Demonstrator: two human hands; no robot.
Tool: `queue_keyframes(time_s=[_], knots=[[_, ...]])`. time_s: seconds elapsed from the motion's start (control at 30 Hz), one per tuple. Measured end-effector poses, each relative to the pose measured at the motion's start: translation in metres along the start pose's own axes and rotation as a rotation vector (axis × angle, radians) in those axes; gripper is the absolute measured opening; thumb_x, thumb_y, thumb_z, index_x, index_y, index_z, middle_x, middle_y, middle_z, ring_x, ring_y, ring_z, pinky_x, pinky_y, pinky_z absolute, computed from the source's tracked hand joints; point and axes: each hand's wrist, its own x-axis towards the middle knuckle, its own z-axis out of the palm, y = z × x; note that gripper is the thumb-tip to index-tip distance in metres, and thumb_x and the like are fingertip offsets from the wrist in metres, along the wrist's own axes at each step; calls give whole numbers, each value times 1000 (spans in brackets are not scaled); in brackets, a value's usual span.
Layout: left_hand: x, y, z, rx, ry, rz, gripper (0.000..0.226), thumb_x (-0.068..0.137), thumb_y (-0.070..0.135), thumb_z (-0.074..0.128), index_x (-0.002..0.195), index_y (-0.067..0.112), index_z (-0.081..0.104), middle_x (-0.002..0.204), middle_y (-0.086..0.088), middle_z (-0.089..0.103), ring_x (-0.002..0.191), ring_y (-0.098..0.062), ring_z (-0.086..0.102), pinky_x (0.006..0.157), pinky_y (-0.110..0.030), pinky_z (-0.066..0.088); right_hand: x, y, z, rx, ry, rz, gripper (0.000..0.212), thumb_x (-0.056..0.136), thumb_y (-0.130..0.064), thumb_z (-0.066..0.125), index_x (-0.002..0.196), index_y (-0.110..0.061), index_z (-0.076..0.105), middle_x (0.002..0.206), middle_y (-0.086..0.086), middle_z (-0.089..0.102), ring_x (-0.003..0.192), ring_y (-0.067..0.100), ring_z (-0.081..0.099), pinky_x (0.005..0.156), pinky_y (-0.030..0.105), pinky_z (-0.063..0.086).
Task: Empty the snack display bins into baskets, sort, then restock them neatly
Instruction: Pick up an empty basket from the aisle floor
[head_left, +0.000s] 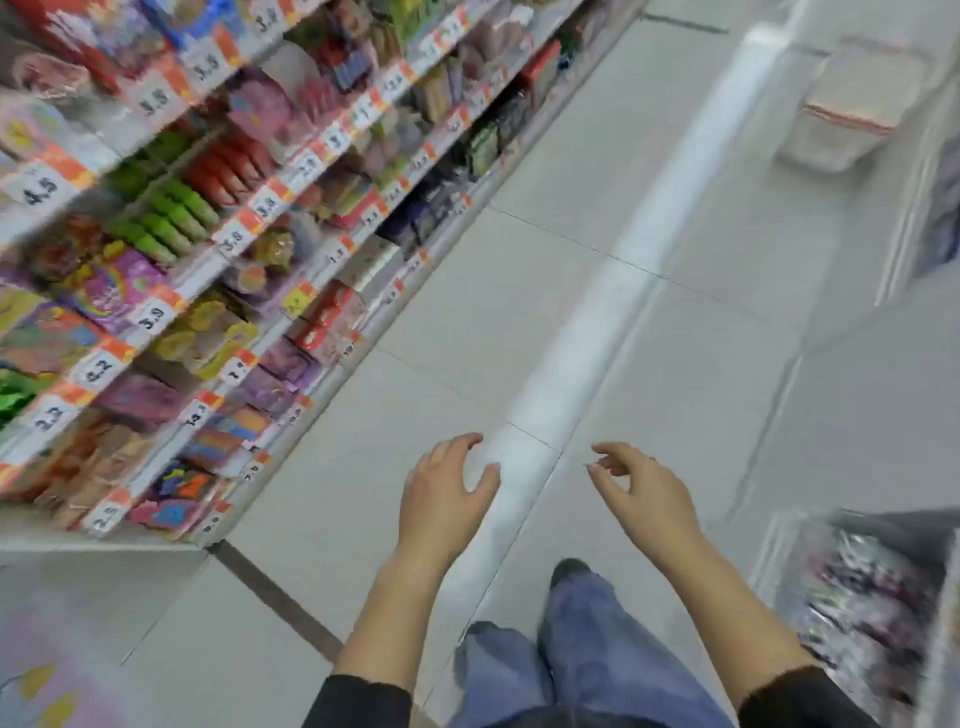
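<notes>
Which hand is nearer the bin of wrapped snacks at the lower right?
Right. The right hand hangs empty over the floor, up and left of the snack bin. The left hand is farther left, toward the shelves.

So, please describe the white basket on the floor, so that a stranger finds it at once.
Follow the bright reflected stripe on the tiled floor away from the hands to the aisle's far right. The white basket stands there alone on the tiles, pale with a thin red rim line, opposite the colourful snack shelves.

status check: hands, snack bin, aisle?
Left hand and right hand open, holding nothing. Snack bin at right, full, untouched. Aisle floor ahead; white basket far right.
</notes>
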Motion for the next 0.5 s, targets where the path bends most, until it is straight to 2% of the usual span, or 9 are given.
queue_keyframes(time_s=[0.13,0.33,0.5], knots=[[45,58,46,63,-117,110,42,94,39,53,134,26,52,135,12,53,126,-10,45,105,-25,27,10,58,-43,-11,79,134,32,95,-40,51,125,-29,57,111,-14,63,106,7,55,77,27,39],[122,122,92,78,-164,144,41,94,37,56,131,22,54,132,6,56,123,-15,49,107,-36,35,61,125,-116,-4,171,261,35,94,-38,55,126,-26,58,115,-7,65,106,13,57,82,30,42],[194,173,113,104,-202,170,40,94,37,55,131,23,54,131,6,57,120,-17,52,104,-41,39,140,124,-174,17,227,236,36,94,-42,54,128,-29,55,117,-11,62,107,10,55,77,27,37]])
